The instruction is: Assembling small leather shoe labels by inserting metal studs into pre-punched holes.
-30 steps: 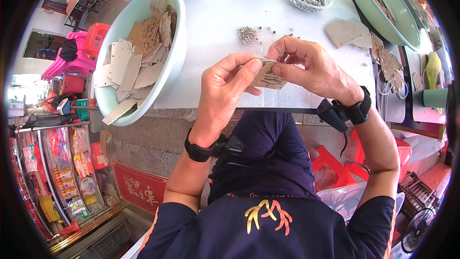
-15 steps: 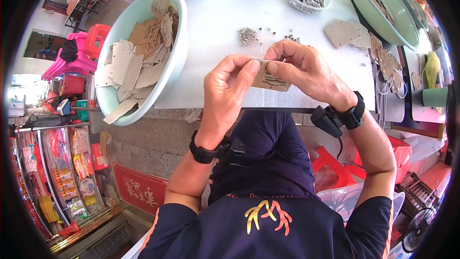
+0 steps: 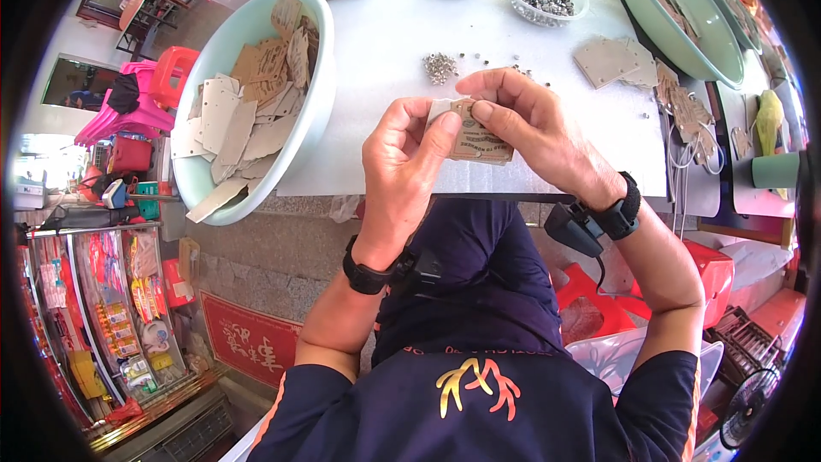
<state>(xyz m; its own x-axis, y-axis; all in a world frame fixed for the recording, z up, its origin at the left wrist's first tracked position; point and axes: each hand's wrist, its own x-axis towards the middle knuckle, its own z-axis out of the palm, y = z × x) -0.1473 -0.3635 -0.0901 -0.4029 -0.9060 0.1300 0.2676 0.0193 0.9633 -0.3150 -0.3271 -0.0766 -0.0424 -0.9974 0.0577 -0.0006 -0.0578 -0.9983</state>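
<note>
Flat brown printed cardboard piece is pinched in the grip of left hand and right hand, thumbs uppermost, by the near edge of the white worktop.

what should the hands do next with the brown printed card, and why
Probably nudge the brown printed card level with the pale piece, if they are separate, which I can't tell: the pale piece juts out at the left, the left hand pinches that end, and the right hand has its thumb on the card.
</note>
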